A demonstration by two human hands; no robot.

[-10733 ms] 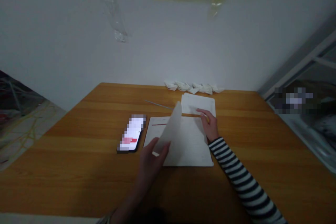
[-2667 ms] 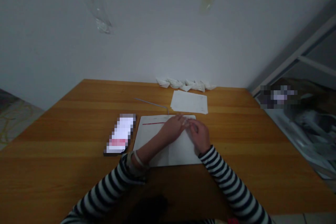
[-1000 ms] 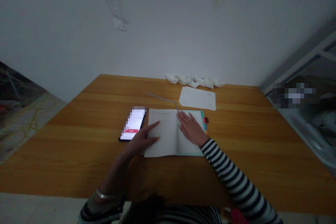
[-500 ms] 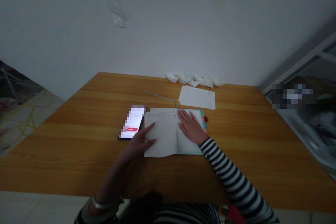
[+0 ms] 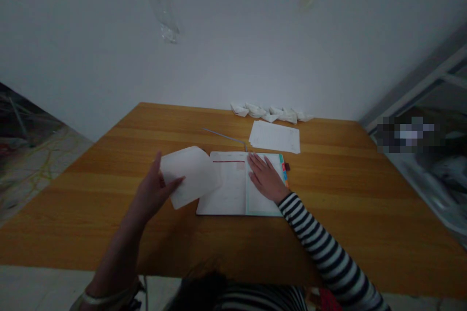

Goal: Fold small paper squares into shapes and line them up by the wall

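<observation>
An open notebook (image 5: 226, 194) with coloured tabs down its right edge lies on the wooden table. Off to its left, my left hand (image 5: 155, 189) pinches a loose white sheet of paper (image 5: 191, 175) between thumb and fingers. The sheet is lifted, and its right end overlaps the notebook's left page. A dark red line crosses the top of that page. My right hand (image 5: 268, 177) rests flat on the right page, fingers stretched out. From the top of the spine a thin ribbon bookmark (image 5: 226, 135) trails onto the table.
Beyond the notebook lies a small stack of white sheets (image 5: 275, 136). Several crumpled or folded white papers (image 5: 270, 112) line the table's back edge by the wall. The wooden table (image 5: 346, 214) extends widely to both sides. The phone is hidden behind the lifted sheet.
My left hand has moved left and up, carrying the sheet away from the notebook's left side and over the phone. The left page now shows its red line. My right hand has stayed put.
</observation>
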